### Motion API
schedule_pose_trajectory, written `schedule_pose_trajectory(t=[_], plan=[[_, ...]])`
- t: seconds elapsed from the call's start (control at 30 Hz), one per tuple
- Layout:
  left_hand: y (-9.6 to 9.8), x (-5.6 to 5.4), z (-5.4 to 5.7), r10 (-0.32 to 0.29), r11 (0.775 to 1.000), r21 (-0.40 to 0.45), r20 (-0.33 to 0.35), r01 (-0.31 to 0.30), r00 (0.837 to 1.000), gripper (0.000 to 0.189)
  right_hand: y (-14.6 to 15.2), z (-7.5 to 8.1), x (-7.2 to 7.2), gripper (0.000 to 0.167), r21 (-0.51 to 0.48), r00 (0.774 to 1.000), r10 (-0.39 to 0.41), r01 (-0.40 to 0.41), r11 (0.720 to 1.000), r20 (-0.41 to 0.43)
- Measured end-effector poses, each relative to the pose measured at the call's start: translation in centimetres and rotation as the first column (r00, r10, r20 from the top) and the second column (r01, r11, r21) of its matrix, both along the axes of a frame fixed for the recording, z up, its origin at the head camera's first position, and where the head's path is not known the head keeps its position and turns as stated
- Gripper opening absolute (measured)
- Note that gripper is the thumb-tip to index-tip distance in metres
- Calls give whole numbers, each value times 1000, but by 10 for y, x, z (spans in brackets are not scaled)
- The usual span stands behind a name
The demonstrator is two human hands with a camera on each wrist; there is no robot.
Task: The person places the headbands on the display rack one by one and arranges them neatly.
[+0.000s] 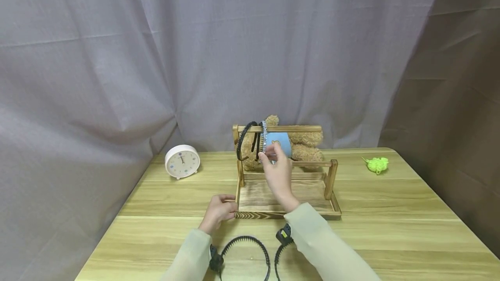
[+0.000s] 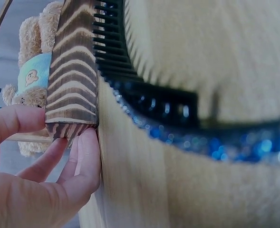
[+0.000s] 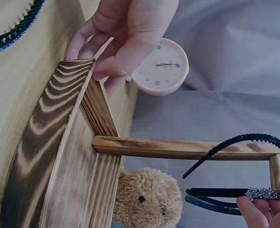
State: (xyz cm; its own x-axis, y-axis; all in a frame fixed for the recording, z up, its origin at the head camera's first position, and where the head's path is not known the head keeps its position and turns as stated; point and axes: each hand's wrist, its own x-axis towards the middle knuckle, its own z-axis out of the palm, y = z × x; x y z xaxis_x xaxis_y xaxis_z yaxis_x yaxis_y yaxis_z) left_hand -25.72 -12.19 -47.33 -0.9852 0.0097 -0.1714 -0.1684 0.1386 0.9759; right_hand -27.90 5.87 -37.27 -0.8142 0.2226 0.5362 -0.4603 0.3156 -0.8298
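Note:
A two-bar wooden rack with a tray base (image 1: 250, 196) stands on the table. My left hand (image 1: 219, 210) grips its front left corner, thumb and fingers on either side of the wood in the left wrist view. With its fingertips, my right hand (image 1: 279, 172) pinches a silver rhinestone headband (image 1: 264, 135) at the rack's upper bar (image 1: 297, 129). Just left of it, a black toothed headband (image 1: 241, 142) hangs over the same bar. The right wrist view shows a dark green headband (image 3: 211, 205) close beside the pinched one.
Two toothed headbands lie in front of the rack, a left one (image 1: 246, 238) and a right one (image 1: 276, 257) partly behind my right sleeve. Behind the rack lies a teddy bear (image 1: 306, 151). A white clock (image 1: 182, 161) stands left, a bright green tangled item (image 1: 377, 165) right.

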Motion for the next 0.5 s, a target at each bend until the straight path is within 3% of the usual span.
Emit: schedule_pose_trajectory(t=[0.5], plan=[[-1,-2,0,5,1000,-13,29,-5,1000,50,-11,1,-2,15,43,998,-59,59,997,13]])
